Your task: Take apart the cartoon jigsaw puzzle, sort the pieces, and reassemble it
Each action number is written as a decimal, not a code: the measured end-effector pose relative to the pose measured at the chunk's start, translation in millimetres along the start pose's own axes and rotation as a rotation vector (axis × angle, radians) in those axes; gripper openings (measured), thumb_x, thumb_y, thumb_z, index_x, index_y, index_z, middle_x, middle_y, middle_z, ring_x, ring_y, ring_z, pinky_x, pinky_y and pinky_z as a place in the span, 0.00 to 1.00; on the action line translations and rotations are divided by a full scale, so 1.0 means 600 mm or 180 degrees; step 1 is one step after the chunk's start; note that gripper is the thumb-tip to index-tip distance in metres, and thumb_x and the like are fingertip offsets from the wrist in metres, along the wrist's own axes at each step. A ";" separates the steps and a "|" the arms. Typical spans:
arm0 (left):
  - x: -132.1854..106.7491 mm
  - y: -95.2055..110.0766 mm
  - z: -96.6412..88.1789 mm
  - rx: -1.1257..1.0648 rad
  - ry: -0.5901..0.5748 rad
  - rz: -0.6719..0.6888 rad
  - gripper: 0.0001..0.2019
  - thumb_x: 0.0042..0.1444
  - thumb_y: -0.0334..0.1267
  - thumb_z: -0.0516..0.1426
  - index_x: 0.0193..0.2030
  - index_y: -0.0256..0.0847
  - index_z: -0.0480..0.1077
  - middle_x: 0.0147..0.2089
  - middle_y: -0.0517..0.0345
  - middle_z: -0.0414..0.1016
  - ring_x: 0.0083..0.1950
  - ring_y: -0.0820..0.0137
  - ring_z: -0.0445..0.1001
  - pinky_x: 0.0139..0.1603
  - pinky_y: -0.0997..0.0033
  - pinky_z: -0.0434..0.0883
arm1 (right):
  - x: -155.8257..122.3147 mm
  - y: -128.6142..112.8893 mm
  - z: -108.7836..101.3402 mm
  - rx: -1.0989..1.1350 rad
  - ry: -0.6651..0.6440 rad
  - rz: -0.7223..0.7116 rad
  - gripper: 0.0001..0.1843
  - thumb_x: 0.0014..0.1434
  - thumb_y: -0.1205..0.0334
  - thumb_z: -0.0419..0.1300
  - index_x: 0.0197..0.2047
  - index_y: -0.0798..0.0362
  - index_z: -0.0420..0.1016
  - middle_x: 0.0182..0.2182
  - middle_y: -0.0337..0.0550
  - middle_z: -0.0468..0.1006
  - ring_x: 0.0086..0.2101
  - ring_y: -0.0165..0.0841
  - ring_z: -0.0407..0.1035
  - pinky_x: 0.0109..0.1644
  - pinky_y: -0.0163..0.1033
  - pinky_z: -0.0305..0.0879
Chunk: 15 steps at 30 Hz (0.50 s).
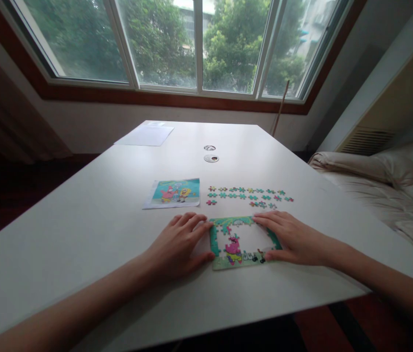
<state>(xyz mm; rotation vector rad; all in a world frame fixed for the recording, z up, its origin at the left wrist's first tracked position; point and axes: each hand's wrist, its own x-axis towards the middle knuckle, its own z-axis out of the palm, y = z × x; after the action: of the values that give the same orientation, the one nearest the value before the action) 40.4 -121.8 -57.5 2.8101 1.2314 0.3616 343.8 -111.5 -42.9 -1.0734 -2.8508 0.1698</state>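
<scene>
A partly filled jigsaw puzzle (224, 261) lies flat on the white table. Its border is joined all round, with a pink starfish figure at the left and a bare gap in the middle. My left hand (180, 242) rests at the puzzle's left edge, fingers stretched and thumb apart, touching the side. Over the right edge lies my right hand (294, 239), fingertips on the upper border and thumb near the lower right; it covers part of that side. Loose puzzle pieces (242, 196) lie in rows just beyond. Left of them is a reference picture (177, 193) of the cartoon scene.
Two round items (211, 158) lie farther back on the white table (81, 220). White paper sheets (145, 135) sit at the far left corner. A window (162, 49) stands behind the table, and a cushioned seat (385, 181) is at the right.
</scene>
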 end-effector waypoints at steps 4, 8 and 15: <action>0.000 0.002 0.000 -0.0048 -0.0053 -0.0015 0.24 0.54 0.48 0.52 0.56 0.42 0.58 0.54 0.50 0.62 0.54 0.57 0.58 0.52 0.54 0.58 | 0.009 -0.002 -0.014 -0.0052 -0.0020 -0.0058 0.37 0.51 0.41 0.54 0.57 0.57 0.60 0.53 0.54 0.65 0.51 0.43 0.59 0.54 0.49 0.55; 0.001 0.003 -0.003 -0.0072 -0.0048 0.0001 0.24 0.54 0.48 0.52 0.56 0.41 0.58 0.54 0.50 0.62 0.54 0.57 0.58 0.52 0.54 0.57 | 0.059 0.000 -0.028 -0.0060 0.0089 -0.0237 0.24 0.56 0.48 0.52 0.51 0.54 0.67 0.47 0.51 0.70 0.46 0.40 0.63 0.50 0.46 0.58; -0.001 0.002 -0.007 -0.0080 -0.0077 -0.0019 0.23 0.54 0.47 0.52 0.55 0.39 0.59 0.54 0.48 0.63 0.54 0.56 0.58 0.52 0.53 0.58 | 0.201 0.014 0.008 0.0235 0.0539 -0.0041 0.13 0.58 0.63 0.52 0.41 0.56 0.75 0.34 0.47 0.75 0.33 0.31 0.68 0.40 0.35 0.62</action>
<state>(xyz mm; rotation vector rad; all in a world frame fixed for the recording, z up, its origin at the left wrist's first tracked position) 40.1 -123.4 -53.6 2.7807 1.2215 0.3392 258.2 -25.8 -43.3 -1.0042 -2.6787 0.1731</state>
